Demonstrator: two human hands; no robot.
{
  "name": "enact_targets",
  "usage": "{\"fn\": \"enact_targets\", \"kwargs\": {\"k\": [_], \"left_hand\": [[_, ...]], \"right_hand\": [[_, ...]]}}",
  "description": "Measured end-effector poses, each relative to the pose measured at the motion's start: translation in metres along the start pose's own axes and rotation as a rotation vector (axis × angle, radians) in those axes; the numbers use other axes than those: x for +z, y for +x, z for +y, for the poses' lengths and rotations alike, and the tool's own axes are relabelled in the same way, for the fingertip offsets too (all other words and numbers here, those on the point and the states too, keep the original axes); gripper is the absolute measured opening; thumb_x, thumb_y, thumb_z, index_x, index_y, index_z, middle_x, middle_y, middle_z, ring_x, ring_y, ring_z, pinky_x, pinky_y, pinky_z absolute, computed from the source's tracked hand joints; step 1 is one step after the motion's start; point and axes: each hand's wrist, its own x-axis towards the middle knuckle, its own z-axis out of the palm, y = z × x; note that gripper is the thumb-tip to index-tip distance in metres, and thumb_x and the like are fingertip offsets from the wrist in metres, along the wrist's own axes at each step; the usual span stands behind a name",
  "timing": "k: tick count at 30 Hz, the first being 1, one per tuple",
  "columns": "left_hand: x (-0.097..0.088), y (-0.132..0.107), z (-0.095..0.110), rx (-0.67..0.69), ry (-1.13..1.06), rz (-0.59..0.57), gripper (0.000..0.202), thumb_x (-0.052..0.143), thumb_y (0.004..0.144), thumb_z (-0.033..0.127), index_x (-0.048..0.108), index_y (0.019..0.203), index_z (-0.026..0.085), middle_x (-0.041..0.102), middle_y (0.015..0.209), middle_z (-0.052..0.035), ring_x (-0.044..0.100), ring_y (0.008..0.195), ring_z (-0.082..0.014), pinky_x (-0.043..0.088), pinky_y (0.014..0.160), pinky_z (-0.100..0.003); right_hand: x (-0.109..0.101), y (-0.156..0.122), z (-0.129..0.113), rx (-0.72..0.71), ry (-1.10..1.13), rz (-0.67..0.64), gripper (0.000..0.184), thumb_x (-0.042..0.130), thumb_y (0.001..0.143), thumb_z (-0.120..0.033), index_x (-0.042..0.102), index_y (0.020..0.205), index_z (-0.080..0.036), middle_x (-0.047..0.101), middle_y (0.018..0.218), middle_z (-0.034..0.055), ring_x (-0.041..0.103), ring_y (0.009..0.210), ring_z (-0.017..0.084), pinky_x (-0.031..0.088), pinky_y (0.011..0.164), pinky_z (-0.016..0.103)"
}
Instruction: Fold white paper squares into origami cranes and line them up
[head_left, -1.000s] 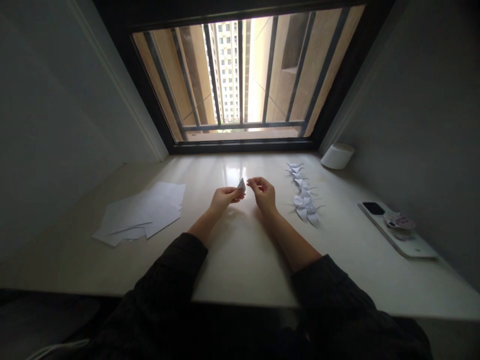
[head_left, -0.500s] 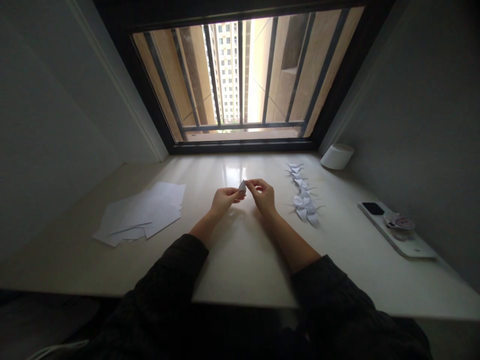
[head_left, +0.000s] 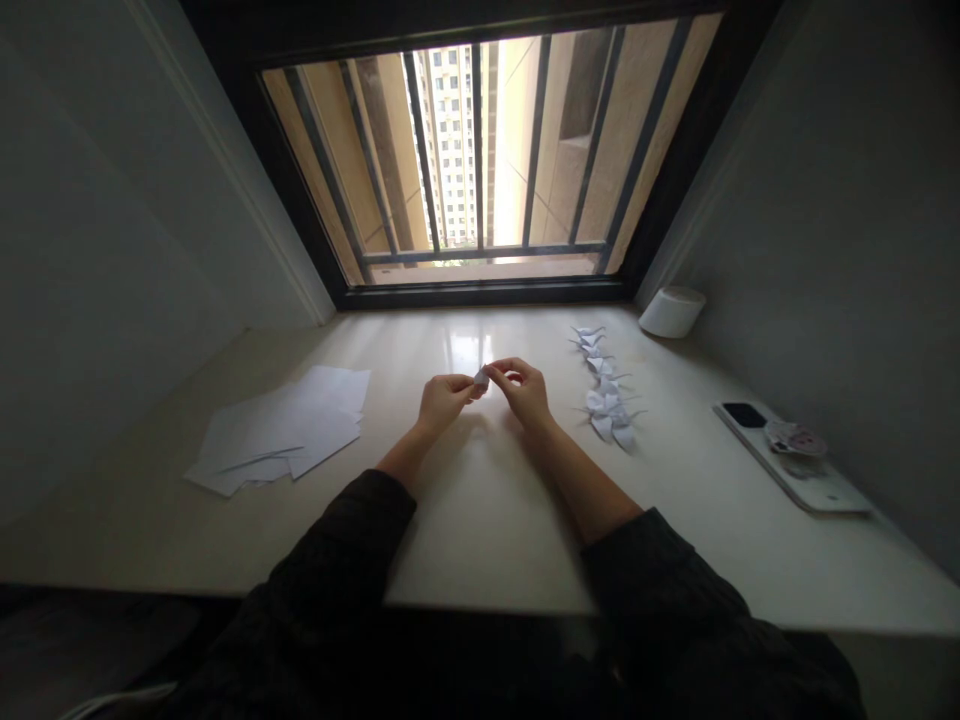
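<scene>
Between my two hands, above the middle of the table, is a small piece of folded white paper (head_left: 481, 377). My left hand (head_left: 444, 400) pinches it from the left between thumb and fingers. From the right, my right hand (head_left: 527, 391) closes thumb and index finger on its upper right edge. Fingers cover much of the folded paper, so its full shape is hidden. To the right of my right hand lies a column of several folded paper cranes (head_left: 610, 408), with thin points sticking out sideways.
A loose stack of white paper sheets (head_left: 285, 420) lies on the left of the white table (head_left: 480, 540). On the right are a white phone (head_left: 795, 465) with a round grip on its back and a white cylindrical object (head_left: 672, 312) by the wall. A barred window (head_left: 480, 295) stands behind.
My right fingers have come down onto the folded paper's top, which now looks shorter and less pointed. My left hand keeps its pinch. The view has shifted very slightly.
</scene>
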Motion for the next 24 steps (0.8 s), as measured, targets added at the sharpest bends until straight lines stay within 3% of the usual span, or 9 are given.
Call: {"fn": "enact_targets", "kwargs": {"k": [6, 13, 24], "left_hand": [[0.0019, 0.0003, 0.0036, -0.087, -0.179, -0.047, 0.036, 0.071, 0.063, 0.048, 0.072, 0.077, 0.015, 0.071, 0.075, -0.008, 0.066, 0.074, -0.0189, 0.052, 0.07, -0.03], [0.006, -0.0014, 0.0096, -0.175, -0.358, -0.049, 0.039, 0.075, 0.058, 0.047, 0.072, 0.076, 0.013, 0.071, 0.074, -0.0094, 0.065, 0.07, -0.0174, 0.051, 0.074, -0.032], [0.0066, -0.0005, 0.0096, -0.12, -0.338, -0.004, 0.037, 0.074, 0.061, 0.046, 0.072, 0.079, 0.013, 0.071, 0.073, -0.0094, 0.065, 0.069, -0.0174, 0.051, 0.071, -0.031]], "right_hand": [[0.0021, 0.0009, 0.0052, -0.03, 0.007, -0.025, 0.022, 0.058, 0.076, -0.042, 0.06, 0.076, -0.02, 0.062, 0.078, 0.0011, 0.057, 0.077, 0.017, 0.043, 0.071, 0.03], [0.0038, 0.0003, 0.0064, -0.032, -0.027, 0.059, 0.022, 0.053, 0.079, -0.041, 0.056, 0.077, -0.02, 0.06, 0.078, 0.0013, 0.056, 0.078, 0.017, 0.043, 0.071, 0.03], [0.0035, -0.001, 0.0016, -0.043, -0.068, 0.128, 0.025, 0.053, 0.08, -0.044, 0.059, 0.08, -0.019, 0.062, 0.08, 0.0024, 0.056, 0.076, 0.016, 0.042, 0.068, 0.029]]}}
